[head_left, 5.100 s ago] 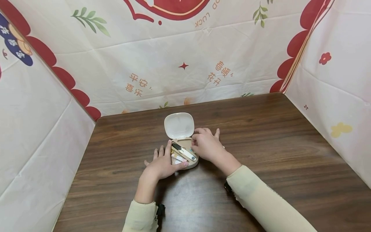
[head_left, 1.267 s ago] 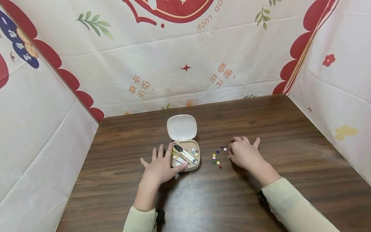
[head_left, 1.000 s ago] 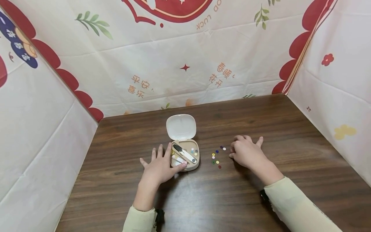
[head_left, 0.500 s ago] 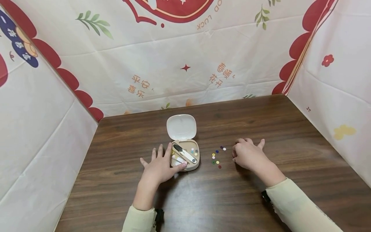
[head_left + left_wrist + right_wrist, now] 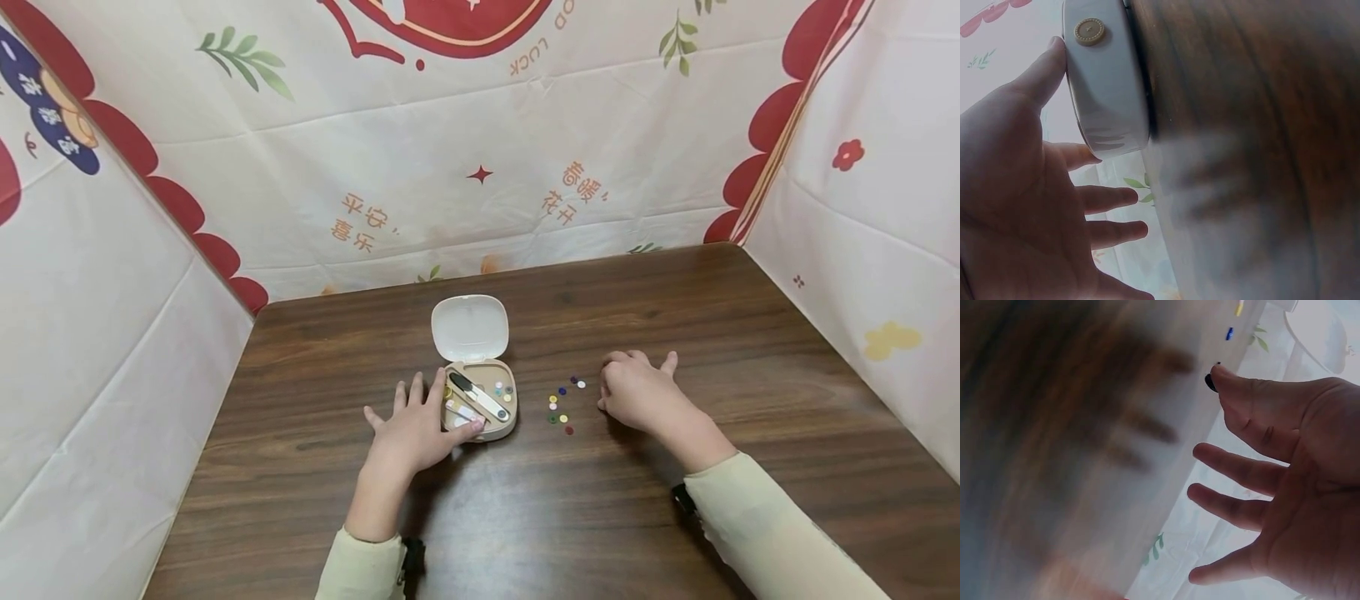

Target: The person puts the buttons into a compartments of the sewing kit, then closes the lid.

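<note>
A small beige sewing box (image 5: pixel 498 432) stands with its white lid (image 5: pixel 470 329) raised. Inside are a slim black-and-white tool (image 5: pixel 480 398), a pale card and several buttons (image 5: pixel 498 388). My left hand (image 5: pixel 412 433) rests along the box's left side with spread, straight fingers, its thumb at the front edge. The box's side, with a tan button-like catch (image 5: pixel 1089 30), shows in the left wrist view. My right hand (image 5: pixel 641 392) is over the table, right of several loose buttons (image 5: pixel 563 419). In the right wrist view its thumb and index finger pinch a black button (image 5: pixel 1211 382).
The loose buttons, among them a white button (image 5: pixel 581 384), a green button (image 5: pixel 552 419) and a red button (image 5: pixel 569 431), lie between the box and my right hand. A printed white cloth (image 5: pixel 480 125) hangs behind the brown wooden table (image 5: pixel 510 533) and along both sides.
My right hand has moved from over the box to the table right of the loose buttons. Since half a second ago it has shifted only slightly. My left hand stays at the box.
</note>
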Tool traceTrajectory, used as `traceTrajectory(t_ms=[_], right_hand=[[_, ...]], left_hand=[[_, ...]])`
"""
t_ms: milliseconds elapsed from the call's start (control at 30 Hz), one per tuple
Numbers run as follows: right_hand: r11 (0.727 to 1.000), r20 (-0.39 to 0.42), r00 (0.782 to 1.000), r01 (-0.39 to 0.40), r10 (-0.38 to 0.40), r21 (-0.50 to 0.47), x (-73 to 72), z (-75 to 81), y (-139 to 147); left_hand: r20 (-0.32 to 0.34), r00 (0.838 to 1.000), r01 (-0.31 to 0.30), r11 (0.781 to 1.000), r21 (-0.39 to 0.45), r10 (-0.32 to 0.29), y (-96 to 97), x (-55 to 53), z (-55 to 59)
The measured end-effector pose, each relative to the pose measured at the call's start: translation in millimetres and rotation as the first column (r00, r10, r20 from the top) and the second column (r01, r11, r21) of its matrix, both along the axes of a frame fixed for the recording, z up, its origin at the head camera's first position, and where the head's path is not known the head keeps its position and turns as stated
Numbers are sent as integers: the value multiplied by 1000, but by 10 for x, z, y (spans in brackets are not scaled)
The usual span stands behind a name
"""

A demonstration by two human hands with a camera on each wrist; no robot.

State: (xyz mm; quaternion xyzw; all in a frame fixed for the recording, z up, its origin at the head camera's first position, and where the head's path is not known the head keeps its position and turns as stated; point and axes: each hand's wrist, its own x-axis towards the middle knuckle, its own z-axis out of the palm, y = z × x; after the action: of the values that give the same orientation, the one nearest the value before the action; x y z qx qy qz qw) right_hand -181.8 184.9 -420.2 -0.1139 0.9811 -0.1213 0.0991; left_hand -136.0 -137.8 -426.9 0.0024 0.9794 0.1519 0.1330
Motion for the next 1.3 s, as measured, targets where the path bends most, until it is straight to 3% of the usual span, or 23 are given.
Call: traceTrajectory(t_ms=[333, 600, 833, 1133, 1300], right_hand=[[998, -100, 995, -19, 12, -64, -78, 119, -238], [994, -109, 994, -36, 25, -99, -182, 232, -556], [989, -83, 996, -42, 31, -140, -259, 263, -862], [974, 4, 1000, -29, 31, -224, -261, 190, -1135], [974, 20, 999, -22, 27, -225, -269, 145, -1225]], left_hand=[[3, 1000, -2, 1000, 4, 2, -1, -22, 26], [13, 1000, -21, 999, 31, 20, 9, -13, 36], [25, 999, -38, 998, 59, 37, 1, -16, 1], [34, 999, -38, 997, 64, 36, 8, -20, -18], [32, 999, -42, 997, 63, 40, 0, -8, -26]])
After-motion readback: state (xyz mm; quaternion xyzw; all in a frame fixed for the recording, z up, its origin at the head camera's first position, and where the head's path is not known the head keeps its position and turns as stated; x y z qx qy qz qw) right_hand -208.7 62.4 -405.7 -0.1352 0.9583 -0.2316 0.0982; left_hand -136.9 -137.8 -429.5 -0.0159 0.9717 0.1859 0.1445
